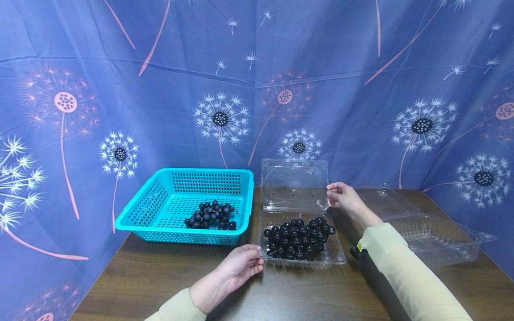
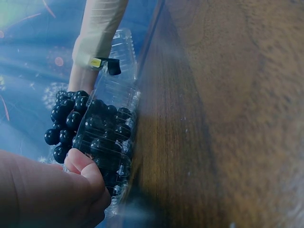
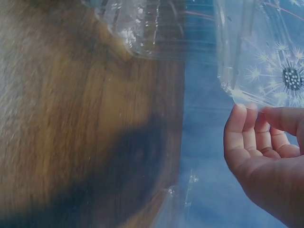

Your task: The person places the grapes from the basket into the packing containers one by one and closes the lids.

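Observation:
A clear plastic clamshell box point(image 1: 341, 256) stands on the table, its lid point(image 1: 295, 178) raised at the back. Dark grapes point(image 1: 297, 238) are heaped in its base, some rising above the rim in the left wrist view. My left hand point(image 1: 242, 265) pinches the front left corner of the base between thumb and fingers, seen close up as the left hand point(image 2: 71, 190) in the left wrist view. With thumb and fingertips my right hand point(image 1: 345, 200) pinches the right edge of the lid; the right wrist view shows this right hand point(image 3: 266, 137) at the lid's edge.
Left of the box is a turquoise plastic basket point(image 1: 160, 218) with a smaller bunch of grapes point(image 1: 210, 216) in it. Another clear open box point(image 1: 441, 245) lies on the right, beyond my right forearm. A patterned blue cloth point(image 1: 257, 111) hangs behind the brown wooden table point(image 1: 132, 272).

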{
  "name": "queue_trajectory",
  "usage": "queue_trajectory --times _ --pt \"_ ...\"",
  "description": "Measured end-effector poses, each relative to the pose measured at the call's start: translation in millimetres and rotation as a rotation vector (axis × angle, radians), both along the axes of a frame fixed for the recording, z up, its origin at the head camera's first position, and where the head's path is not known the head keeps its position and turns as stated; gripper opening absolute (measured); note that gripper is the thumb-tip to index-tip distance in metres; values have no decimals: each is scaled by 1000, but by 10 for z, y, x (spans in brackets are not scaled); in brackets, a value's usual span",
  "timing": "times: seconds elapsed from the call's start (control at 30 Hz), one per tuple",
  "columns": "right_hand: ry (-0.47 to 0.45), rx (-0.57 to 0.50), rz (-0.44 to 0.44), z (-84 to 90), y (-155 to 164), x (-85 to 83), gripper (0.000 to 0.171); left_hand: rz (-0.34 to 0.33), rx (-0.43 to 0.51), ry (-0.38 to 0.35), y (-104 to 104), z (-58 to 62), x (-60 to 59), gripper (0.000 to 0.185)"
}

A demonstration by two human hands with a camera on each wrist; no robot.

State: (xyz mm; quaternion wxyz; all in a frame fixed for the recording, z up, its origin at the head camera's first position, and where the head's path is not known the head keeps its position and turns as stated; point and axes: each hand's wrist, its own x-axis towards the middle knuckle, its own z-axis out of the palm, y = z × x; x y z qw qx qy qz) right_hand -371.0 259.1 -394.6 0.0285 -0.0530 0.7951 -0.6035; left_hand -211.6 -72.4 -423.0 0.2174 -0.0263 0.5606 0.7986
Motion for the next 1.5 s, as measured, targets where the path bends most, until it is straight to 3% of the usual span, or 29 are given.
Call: queue_trajectory --times 0.3,1.0,1.5 --pt "92 16 -16 10 2 77 22 4 3 2 5 -10 7 15" --pt "247 53 -65 -50 -18 151 23 1 -2 6 0 -23 -10 14" --pt "458 85 -63 -98 -27 262 16 -4 -6 5 -8 -9 2 14"
